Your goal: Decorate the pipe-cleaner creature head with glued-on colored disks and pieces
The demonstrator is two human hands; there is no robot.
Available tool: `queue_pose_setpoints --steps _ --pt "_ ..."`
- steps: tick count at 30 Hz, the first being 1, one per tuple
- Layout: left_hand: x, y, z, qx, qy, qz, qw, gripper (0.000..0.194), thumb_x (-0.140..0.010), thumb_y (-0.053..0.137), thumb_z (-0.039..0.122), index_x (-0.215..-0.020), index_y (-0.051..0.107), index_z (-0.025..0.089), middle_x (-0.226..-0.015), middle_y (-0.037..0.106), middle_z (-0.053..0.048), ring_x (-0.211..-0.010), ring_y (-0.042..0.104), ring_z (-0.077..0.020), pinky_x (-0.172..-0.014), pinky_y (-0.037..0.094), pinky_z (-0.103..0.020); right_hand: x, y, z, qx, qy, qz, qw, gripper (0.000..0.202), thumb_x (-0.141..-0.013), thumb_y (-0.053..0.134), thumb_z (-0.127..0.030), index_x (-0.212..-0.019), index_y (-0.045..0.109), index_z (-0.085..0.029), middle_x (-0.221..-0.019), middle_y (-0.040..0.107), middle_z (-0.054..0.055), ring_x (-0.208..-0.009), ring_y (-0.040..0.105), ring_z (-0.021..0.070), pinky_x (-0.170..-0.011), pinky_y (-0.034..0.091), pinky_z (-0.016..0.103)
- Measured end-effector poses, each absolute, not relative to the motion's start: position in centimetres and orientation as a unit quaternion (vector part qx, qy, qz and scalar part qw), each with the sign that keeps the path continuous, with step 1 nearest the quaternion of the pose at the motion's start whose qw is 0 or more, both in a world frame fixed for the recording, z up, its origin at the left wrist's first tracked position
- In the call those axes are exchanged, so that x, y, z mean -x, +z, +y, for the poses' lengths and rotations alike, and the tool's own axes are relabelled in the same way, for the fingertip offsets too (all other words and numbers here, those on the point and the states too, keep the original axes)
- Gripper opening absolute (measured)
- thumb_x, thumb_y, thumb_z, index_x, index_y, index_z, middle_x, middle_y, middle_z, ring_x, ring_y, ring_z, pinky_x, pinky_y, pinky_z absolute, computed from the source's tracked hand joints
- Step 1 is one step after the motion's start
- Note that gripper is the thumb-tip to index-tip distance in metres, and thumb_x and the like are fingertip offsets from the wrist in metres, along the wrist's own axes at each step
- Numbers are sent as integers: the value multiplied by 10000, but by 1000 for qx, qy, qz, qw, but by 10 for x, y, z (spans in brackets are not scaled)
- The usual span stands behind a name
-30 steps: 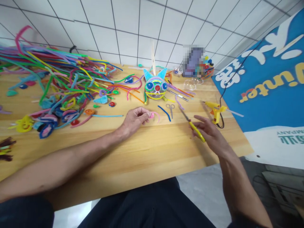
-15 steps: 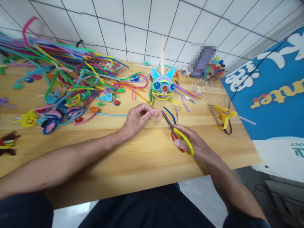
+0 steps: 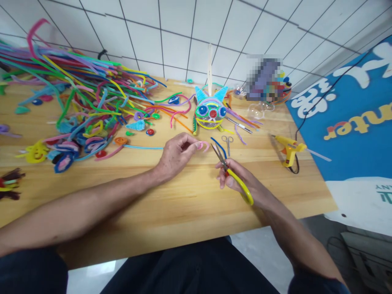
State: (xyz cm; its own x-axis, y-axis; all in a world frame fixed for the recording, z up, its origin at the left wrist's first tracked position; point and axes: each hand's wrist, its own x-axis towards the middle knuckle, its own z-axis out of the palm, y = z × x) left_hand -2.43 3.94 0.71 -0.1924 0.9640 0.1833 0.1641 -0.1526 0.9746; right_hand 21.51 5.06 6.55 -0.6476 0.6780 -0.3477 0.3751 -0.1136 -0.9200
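Note:
Between the thumb and fingertips of my left hand (image 3: 178, 156) is a short pink pipe cleaner (image 3: 204, 145), its free end curled toward the right. My right hand (image 3: 240, 179) holds scissors (image 3: 240, 185) with a yellow handle; a bit of red shows by the fingers. The blades point up and left, parted, a little to the right of the pink piece and not touching it. A dark blue pipe cleaner (image 3: 218, 147) lies just behind the blades, beside small metal scissors (image 3: 228, 145). Behind them stands a round decorated figure (image 3: 210, 116) with blue ears.
Many coloured pipe cleaners (image 3: 92, 102) are heaped at the left. A yellow glue gun (image 3: 289, 149) rests at the right, its cord running up the wall. Clear plastic balls (image 3: 256, 111) lie at the back right. A pen (image 3: 239, 124) lies beside the figure.
The scissors have moved slightly right and down, away from the pink piece, and their blades are wider apart. My right fingers have shifted on the handles. My left hand is nearly still.

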Motion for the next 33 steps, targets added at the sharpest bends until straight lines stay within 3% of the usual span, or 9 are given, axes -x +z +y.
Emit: queue_pose_setpoints --steps 5,11,21,33 --pt "23 11 36 -572 547 532 301 196 -932 702 347 -820 732 189 -791 716 -45 -676 580 -143 -633 432 -272 -202 72 52 418 632 -646 91 514 -875 666 -703 -1077 549 -245 -800 508 -33 -679 480 132 -662 442 302" --pt "22 14 34 -610 541 521 252 196 -949 686 288 -783 705 185 -730 675 -23 -661 570 -136 -615 418 -267 -188 75 56 433 598 -671 76 495 -864 658 -700 -1018 551 -242 -820 538 -29 -678 492 128 -644 449 288" --pt "21 11 33 -634 525 505 258 190 -952 660 261 -782 700 187 -741 684 -29 -669 574 -140 -635 425 -269 -183 59 63 443 465 -761 89 384 -885 660 -617 -967 578 -251 -762 508 -44 -669 430 136 -628 364 284" --pt "21 10 33 -634 507 509 287 191 -951 664 285 -797 716 184 -796 736 -52 -669 581 -142 -639 425 -278 -186 44 64 452 459 -756 111 367 -901 655 -588 -854 614 -226 -669 492 -51 -611 422 123 -579 320 268"
